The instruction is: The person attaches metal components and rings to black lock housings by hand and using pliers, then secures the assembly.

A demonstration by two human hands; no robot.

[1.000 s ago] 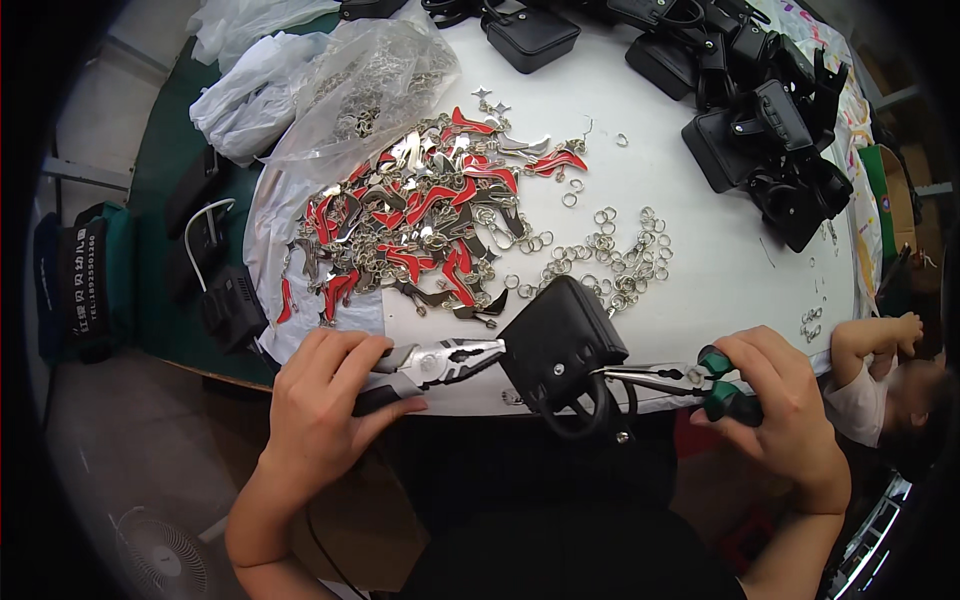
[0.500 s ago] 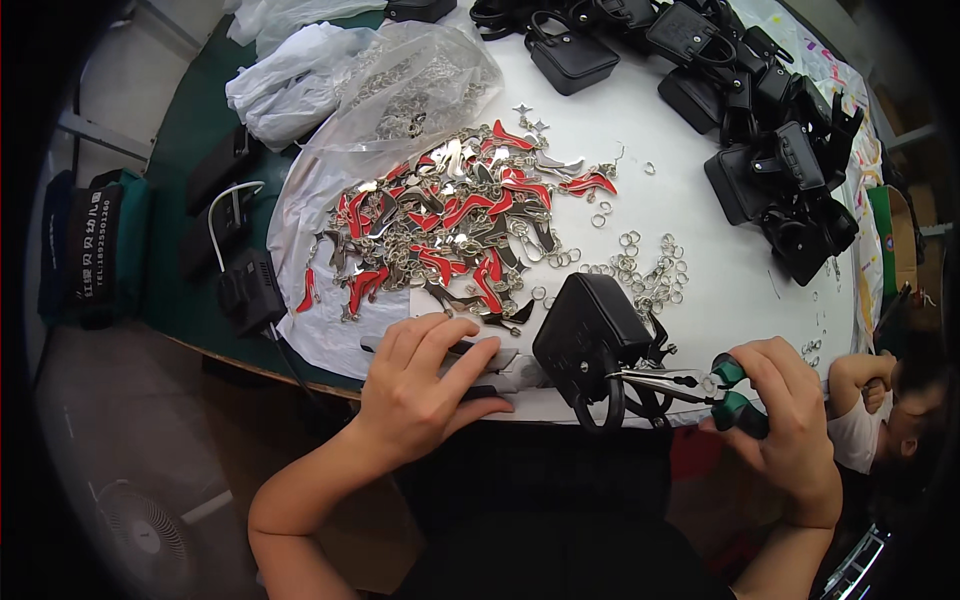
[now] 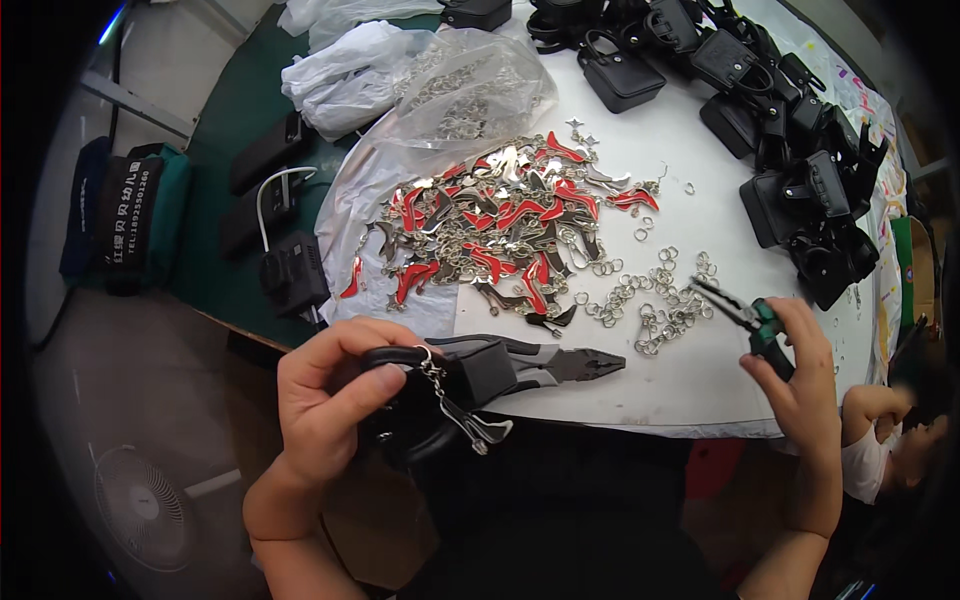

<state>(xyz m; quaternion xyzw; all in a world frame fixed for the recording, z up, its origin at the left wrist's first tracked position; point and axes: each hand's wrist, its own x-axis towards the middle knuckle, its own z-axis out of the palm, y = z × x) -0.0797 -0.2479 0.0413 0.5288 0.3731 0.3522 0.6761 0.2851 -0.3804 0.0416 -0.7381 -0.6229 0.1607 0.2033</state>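
Observation:
My left hand [image 3: 325,400] pinches the handle loop of a small black handbag [image 3: 415,415] between thumb and fingers, near the table's front edge. From a metal ring at that handle hangs a black and silver high-heel charm [image 3: 470,424] on a short chain. Off to the right, my right hand [image 3: 805,375] is closed round green-handled needle-nose pliers [image 3: 738,308], whose jaws are parted beside some loose metal rings [image 3: 655,312]. Grey combination pliers [image 3: 590,364] lie on the table just behind the handbag, which partly covers their handles.
A heap of red, black and silver shoe charms [image 3: 500,215] covers the middle. Behind it stands a clear bag of metal parts [image 3: 470,85]. More black handbags [image 3: 790,195] crowd the right side. Black chargers [image 3: 292,272] with a white cable sit left. A person [image 3: 870,440] is at far right.
My left hand, open beside the combination pliers before, now grips the handbag's handle and has drawn it left. The needle-nose pliers have left the bag and moved right and away with my right hand.

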